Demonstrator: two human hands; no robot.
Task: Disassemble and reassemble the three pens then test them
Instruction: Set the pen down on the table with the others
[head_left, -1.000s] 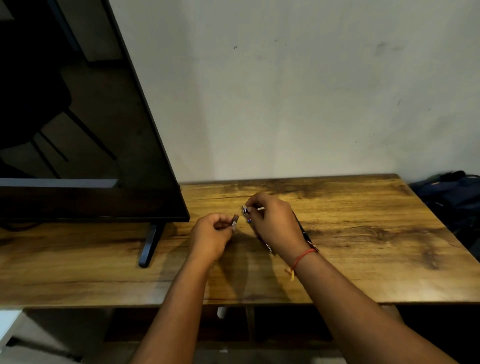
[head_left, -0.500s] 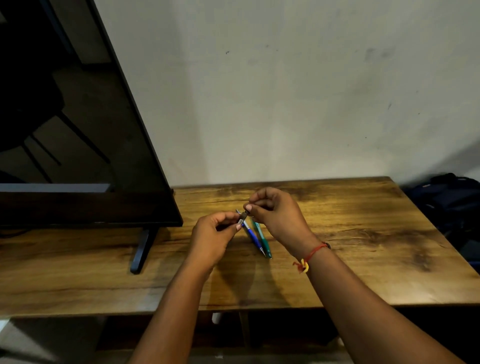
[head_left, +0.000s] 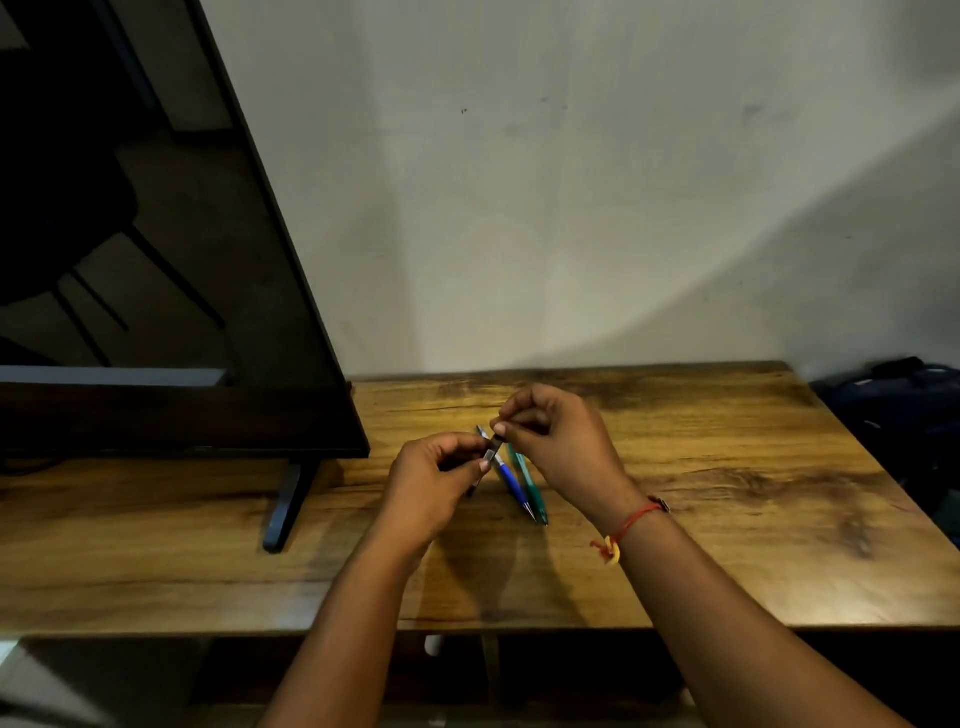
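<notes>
Your hands, apart a second ago with a separate piece in each, now meet just above the blue pen, which lies on the wooden table and serves here as the reference point. The two pieces come together into one short line, so you are probably rejoining the dark pen, not pulling it apart. It is too small to tell whether the halves are fully seated.

Your right hand no longer covers the blue pen, which is now in plain view. The green pen lies just beside it on its right, almost parallel. Both look whole, though nothing shows whether they have been done yet.

The dark pen slants over the blue pen's far end, off the table. Your left hand, left of the blue pen, pinches the dark pen's lower grey section between thumb and forefinger, the other fingers curled in. Your right hand, up and right of the blue pen, pinches the upper end with thumb and fingertips, closed tight. A red thread circles that wrist.
</notes>
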